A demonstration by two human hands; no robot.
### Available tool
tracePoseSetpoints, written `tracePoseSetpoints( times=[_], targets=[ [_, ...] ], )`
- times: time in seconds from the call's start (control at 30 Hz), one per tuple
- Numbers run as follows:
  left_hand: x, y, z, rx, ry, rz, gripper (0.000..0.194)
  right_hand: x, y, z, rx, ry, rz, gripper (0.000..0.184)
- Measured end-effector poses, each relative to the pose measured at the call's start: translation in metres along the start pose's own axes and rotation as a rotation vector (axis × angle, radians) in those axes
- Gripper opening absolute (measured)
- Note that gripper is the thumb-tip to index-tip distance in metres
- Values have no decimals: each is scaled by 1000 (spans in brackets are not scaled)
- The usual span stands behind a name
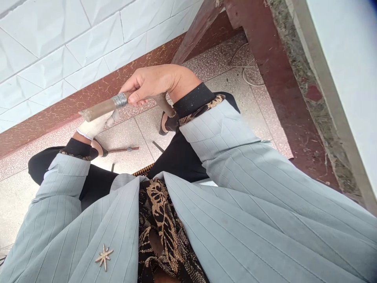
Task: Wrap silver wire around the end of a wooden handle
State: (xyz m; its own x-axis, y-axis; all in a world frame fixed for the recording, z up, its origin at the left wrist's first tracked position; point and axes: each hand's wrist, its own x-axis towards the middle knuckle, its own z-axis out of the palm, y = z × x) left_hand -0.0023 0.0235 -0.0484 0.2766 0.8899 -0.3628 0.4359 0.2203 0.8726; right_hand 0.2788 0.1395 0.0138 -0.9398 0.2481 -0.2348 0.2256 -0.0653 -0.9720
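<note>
My right hand [147, 84] is bare and closed around a wooden stick [100, 109], its thumb on top near a band of wound grey wire [120, 100]. The stick's cut end points left. Just past my fingers a brown wooden part [165, 104] slants down; I cannot tell whether it joins the stick. My left hand [96, 125] wears a white knit glove and sits right under the stick. Its fingers look curled but are partly hidden behind the wood, so what they hold does not show.
On the tiled floor [126, 131] lie a thin brown rod [122, 149] with a wire wrap and a dark strip [158, 146]. My shoes and bent knees flank them. White wall tiles [97, 35] rise ahead; a red-brown frame [265, 59] stands at right, near a pale cable [250, 81].
</note>
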Motion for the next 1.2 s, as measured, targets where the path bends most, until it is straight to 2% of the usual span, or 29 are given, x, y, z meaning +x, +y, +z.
tracePoseSetpoints(
  times=[0.13, 0.27, 0.33, 0.43, 0.5, 0.6, 0.73, 0.8, 0.83, 0.9, 0.97, 1.07, 1.13, 1.2],
  targets=[
    [-6, 13, 9, -96, -5, -91, 49, 7, -1, 8, 26, 271, 37, 39],
    [-8, 20, 17, -89, -78, -120, 49, 17, -9, 18, 60, 529, 143, 41],
    [-8, 20, 18, -59, -119, -109, 47, 19, -11, 19, -24, 620, 226, 39],
    [-8, 22, 15, 4, -177, -80, 42, 20, -7, 16, -186, 683, 300, 39],
    [-8, 25, 11, 73, -191, -56, 38, 21, 0, 14, -365, 650, 365, 48],
    [-9, 29, 3, 201, -128, -33, 34, 23, 8, 15, -592, 447, 501, 55],
    [-8, 27, -8, 275, -24, -39, 31, 22, 8, 19, -518, 57, 595, 31],
    [-6, 22, -10, 245, -7, -49, 33, 17, 4, 16, -393, -107, 524, 27],
    [-4, 18, -10, 216, 1, -51, 35, 13, 2, 14, -340, -148, 470, 28],
    [0, 13, -8, 125, 39, -40, 41, 7, 0, 7, -247, -116, 328, 32],
    [2, 11, -3, 18, 78, -18, 51, 3, 5, 1, -97, 4, 130, 31],
    [-1, 17, 5, -48, 71, -22, 57, 10, 18, -2, 303, 206, -224, 27],
    [-6, 24, 9, -7, 23, -40, 53, 19, 22, 2, 501, 375, -297, 31],
    [-10, 30, 11, 64, -30, -49, 47, 26, 18, 7, 563, 562, -208, 36]
  ],
)
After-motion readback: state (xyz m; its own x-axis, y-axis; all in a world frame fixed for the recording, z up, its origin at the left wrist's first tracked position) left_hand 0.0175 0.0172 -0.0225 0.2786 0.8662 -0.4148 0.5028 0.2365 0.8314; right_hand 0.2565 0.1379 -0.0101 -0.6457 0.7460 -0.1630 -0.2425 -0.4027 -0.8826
